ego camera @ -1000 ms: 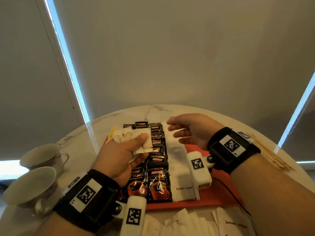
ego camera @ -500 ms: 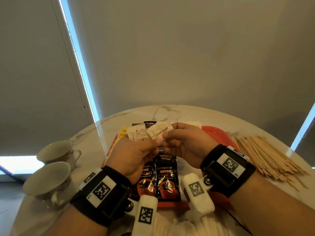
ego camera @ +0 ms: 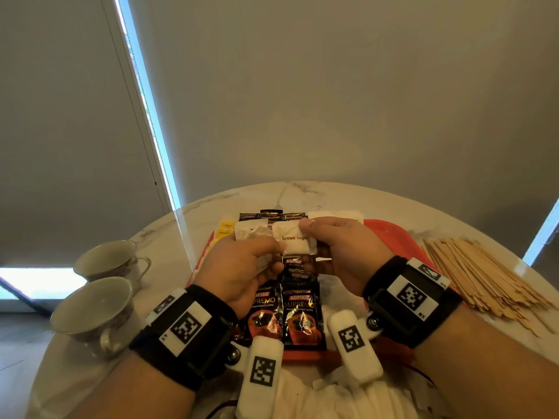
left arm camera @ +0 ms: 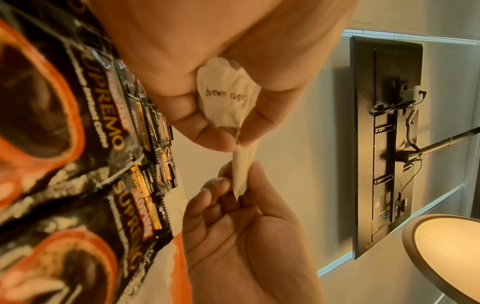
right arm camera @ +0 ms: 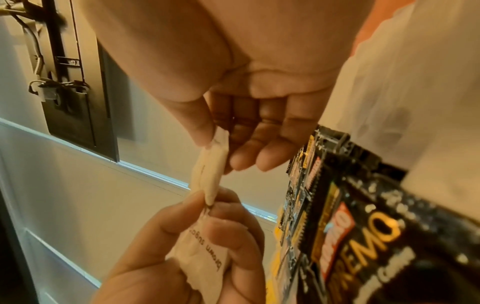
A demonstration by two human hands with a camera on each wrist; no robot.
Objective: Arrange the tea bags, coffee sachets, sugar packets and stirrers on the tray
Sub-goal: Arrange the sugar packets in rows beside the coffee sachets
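Above the red tray (ego camera: 390, 237), my left hand (ego camera: 272, 252) grips a small bunch of white sugar packets (ego camera: 251, 234). My right hand (ego camera: 311, 237) pinches the outer "brown sugar" packet (ego camera: 298, 244) of that bunch by its right end. The left wrist view has this packet (left arm camera: 241, 174) running from my left fingertips (left arm camera: 221, 139) to my right hand (left arm camera: 233, 191). From the right wrist, it (right arm camera: 210, 174) hangs between my right thumb and fingers, and its lower end is in my left hand (right arm camera: 207, 205). Black coffee sachets (ego camera: 299, 316) lie in rows on the tray below.
Yellow tea bags (ego camera: 225, 229) lie at the tray's far left. A heap of wooden stirrers (ego camera: 484, 279) is on the marble table at the right. Two cups (ego camera: 96, 306) stand at the left. Loose white packets (ego camera: 332, 397) lie at the table's near edge.
My right hand, open over the tray a second ago, came to my left hand and took one packet by its end. Both hands now hold it between them.
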